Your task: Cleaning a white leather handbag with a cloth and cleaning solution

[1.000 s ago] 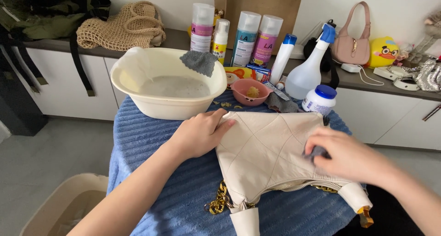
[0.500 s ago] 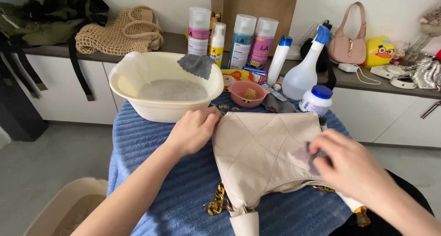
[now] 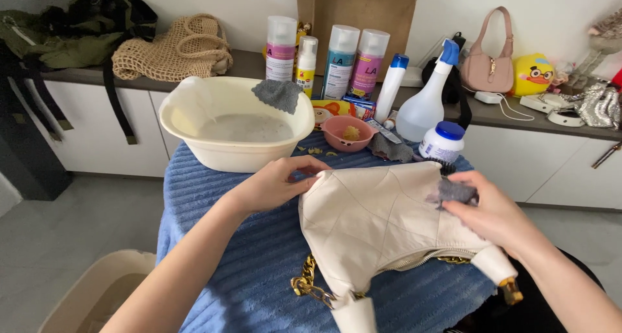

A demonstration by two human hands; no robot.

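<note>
A cream quilted leather handbag (image 3: 372, 216) with a gold chain (image 3: 310, 284) lies on a blue ribbed towel (image 3: 227, 197). My left hand (image 3: 275, 183) pinches the bag's upper left corner and lifts it a little. My right hand (image 3: 489, 210) holds a small grey cloth (image 3: 455, 190) pressed against the bag's upper right edge.
Behind the bag stand a cream basin (image 3: 194, 109) of soapy water with a grey rag (image 3: 278, 93) on its rim, a pink bowl (image 3: 348, 133), a white jar with a blue lid (image 3: 442, 142), a spray bottle (image 3: 427, 103) and several foam bottles. A beige bin (image 3: 91, 294) sits at lower left.
My right hand moved the grey cloth up from the bag's lower right to its upper right edge. My left hand lifted the bag's left corner, and the bag shifted slightly.
</note>
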